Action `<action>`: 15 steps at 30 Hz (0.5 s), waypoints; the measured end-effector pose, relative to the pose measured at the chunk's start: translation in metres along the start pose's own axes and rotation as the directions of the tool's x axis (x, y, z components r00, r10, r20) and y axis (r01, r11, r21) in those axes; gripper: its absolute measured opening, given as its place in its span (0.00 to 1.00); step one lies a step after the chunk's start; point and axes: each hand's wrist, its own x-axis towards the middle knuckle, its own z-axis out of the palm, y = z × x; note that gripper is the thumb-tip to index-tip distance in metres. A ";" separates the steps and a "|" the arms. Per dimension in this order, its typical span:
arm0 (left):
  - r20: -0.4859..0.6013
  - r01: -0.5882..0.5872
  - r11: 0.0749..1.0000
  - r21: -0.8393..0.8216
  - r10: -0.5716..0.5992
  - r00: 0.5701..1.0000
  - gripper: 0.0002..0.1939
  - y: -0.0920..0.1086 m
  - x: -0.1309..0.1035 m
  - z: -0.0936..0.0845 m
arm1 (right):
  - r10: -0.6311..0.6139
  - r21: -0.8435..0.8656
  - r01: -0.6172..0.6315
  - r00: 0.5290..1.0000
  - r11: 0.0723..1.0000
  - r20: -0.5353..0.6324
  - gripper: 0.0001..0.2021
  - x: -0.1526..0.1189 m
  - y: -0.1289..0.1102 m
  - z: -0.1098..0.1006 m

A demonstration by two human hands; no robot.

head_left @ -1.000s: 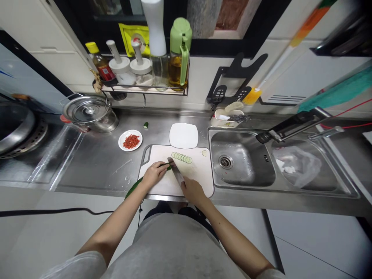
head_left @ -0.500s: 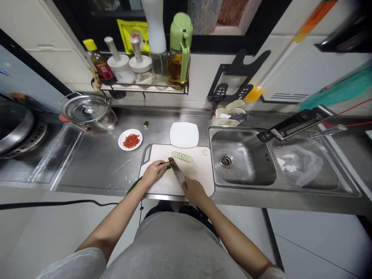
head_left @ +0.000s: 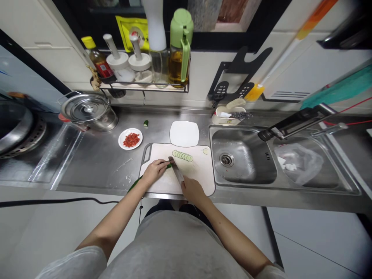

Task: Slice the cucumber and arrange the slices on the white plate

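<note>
My left hand (head_left: 155,171) is closed over a long green cucumber (head_left: 135,183), whose far end shows below my left wrist and whose cut end peeks out by the fingertips. A kitchen knife (head_left: 176,169) is gripped in my right hand (head_left: 193,190), its blade upright against the cucumber's cut end. Both hands are over a white cutting board (head_left: 200,174) with a grey rim. Beyond the blade, a row of overlapping cucumber slices (head_left: 182,155) lies on the board. One single slice (head_left: 205,151) sits near the board's far right corner.
Behind the board lies a white square plate (head_left: 184,133). To the left are a small plate of chopped red pieces (head_left: 130,139), a cucumber stub (head_left: 145,123) and a lidded steel pot (head_left: 92,112). A double sink (head_left: 245,178) adjoins on the right. Bottles stand on a wall rack (head_left: 145,87).
Very little differs. The hands, knife and cucumber keep nearly the same place on the board, and the whole view has shifted by a few pixels.
</note>
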 end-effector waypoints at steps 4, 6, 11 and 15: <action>0.002 -0.002 1.000 -0.007 0.002 1.000 0.16 0.000 0.001 -0.001 | -0.016 0.007 0.016 1.000 1.000 0.009 0.15 0.002 -0.002 0.001; 0.003 -0.009 1.000 -0.011 0.009 1.000 0.16 0.000 0.002 -0.001 | -0.015 0.007 0.015 1.000 1.000 0.013 0.15 0.002 -0.003 0.001; -0.012 -0.029 1.000 -0.007 0.029 0.999 0.15 0.000 0.002 -0.001 | -0.013 -0.004 0.013 1.000 1.000 0.021 0.16 0.003 -0.004 0.003; -0.029 -0.050 0.999 -0.002 0.050 0.998 0.15 0.000 0.002 -0.001 | -0.002 0.004 0.002 0.999 1.000 0.035 0.16 0.003 -0.007 0.005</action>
